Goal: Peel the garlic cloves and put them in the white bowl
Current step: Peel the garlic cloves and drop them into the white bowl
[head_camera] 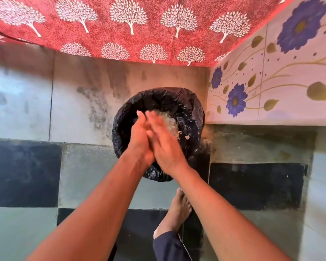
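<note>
A red cloth (132,29) printed with white trees hangs above, a flower-painted wall (282,72) stands to your right, and your bare foot (179,206) rests on the tiled floor (26,166). Your left hand (139,136) and right hand (166,144) meet palm to palm, fingers straight and blurred, over a bin lined with a black bag (188,108). Pale garlic skins (170,122) lie inside it, just beyond your fingers.

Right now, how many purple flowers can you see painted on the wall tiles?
3. A large one at top right, a small one near the corner beside the red curtain, and one lower down right of the black-lined bin. More may lie out of frame.
</note>
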A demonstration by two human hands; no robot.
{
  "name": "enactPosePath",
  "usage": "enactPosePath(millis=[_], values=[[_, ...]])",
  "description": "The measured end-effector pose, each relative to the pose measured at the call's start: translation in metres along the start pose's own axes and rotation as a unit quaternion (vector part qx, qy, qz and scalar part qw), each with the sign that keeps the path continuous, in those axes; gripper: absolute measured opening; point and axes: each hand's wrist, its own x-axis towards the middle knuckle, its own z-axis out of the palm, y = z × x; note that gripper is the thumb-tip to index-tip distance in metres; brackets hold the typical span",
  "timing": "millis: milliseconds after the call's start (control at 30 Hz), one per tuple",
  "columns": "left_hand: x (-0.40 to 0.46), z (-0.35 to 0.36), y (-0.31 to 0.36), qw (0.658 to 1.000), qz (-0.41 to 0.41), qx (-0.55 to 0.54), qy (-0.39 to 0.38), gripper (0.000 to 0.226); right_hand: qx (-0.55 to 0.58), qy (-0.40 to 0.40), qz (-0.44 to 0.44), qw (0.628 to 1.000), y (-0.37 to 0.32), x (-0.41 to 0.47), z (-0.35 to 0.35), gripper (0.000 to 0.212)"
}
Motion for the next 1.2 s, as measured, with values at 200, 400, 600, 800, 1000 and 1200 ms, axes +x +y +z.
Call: enactPosePath(millis=[200,400,600,800,1000,1200], values=[[-0.009,-0.003,0.007,0.998,-0.017,0.037,-0.056,0.075,0.022,0.062,0.125,0.990,0.012,0.011,-0.009,0.066],[-0.011,0.002,0.020,0.998,-0.006,0.056,-0.016,0.095,0.055,0.002,-0.028,0.998,-0.002,0.001,0.014,0.066],[-0.013,-0.011,0.021,1.000,0.003,0.020,0.004,0.074,0.019,0.139,0.068,0.988,-0.007,0.011,0.004,0.053],[-0.020,-0.002,0.016,0.999,-0.009,-0.014,-0.027,0.094,-0.018,0.005,-0.038,0.999,0.011,0.004,0.005,0.052],[-0.017,0.003,0.013,0.998,0.009,0.057,0.015,0.080,-0.009,0.059,-0.065,0.996,-0.001,-0.001,0.004,0.049],[-0.055,0.010,0.018,0.990,0.005,0.139,0.004,0.050,-0.049,0.121,0.034,0.991,-0.005,-0.007,-0.012,0.031]])
